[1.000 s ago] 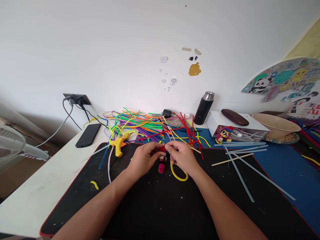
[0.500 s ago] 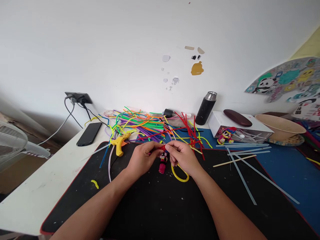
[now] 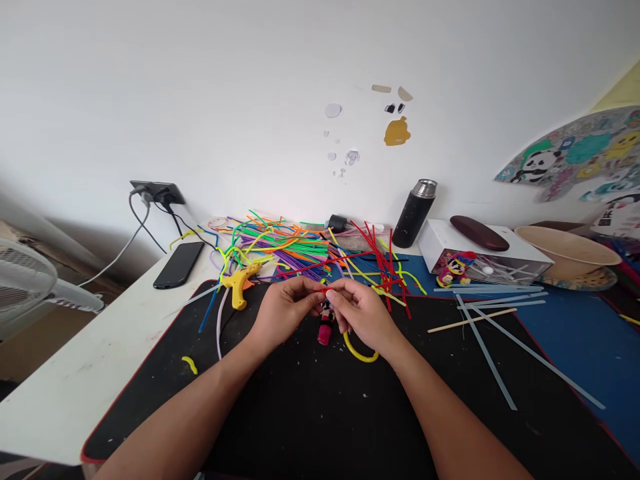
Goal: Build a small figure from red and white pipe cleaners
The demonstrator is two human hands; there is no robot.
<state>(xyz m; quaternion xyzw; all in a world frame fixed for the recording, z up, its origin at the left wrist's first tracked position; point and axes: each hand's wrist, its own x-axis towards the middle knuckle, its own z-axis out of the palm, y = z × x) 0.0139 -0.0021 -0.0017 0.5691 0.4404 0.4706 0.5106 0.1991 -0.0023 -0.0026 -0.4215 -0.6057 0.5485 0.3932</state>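
"How are your hands set?"

"My left hand (image 3: 285,308) and right hand (image 3: 369,318) are both nearly closed, thumbs and forefingers pinched on a red strand (image 3: 324,290). A yellow loop (image 3: 362,357) pokes out below my right palm; I can't tell whether my curled fingers grip it."

"Where's the figure?"

"The small figure (image 3: 325,329) is between my hands, its dark pink end towards me, over the black mat (image 3: 320,420). I can't see whether it touches down."

"What could go wrong there?"

"The pinch is narrow, so the strand could slip or bend crooked, and my fingertips hide the join. The loop might catch the figure."

"And farther out?"

"The hot glue gun (image 3: 239,285) lies with its nozzle towards the piled pipe cleaners (image 3: 287,248); if it's warm, a drip could stick some together."
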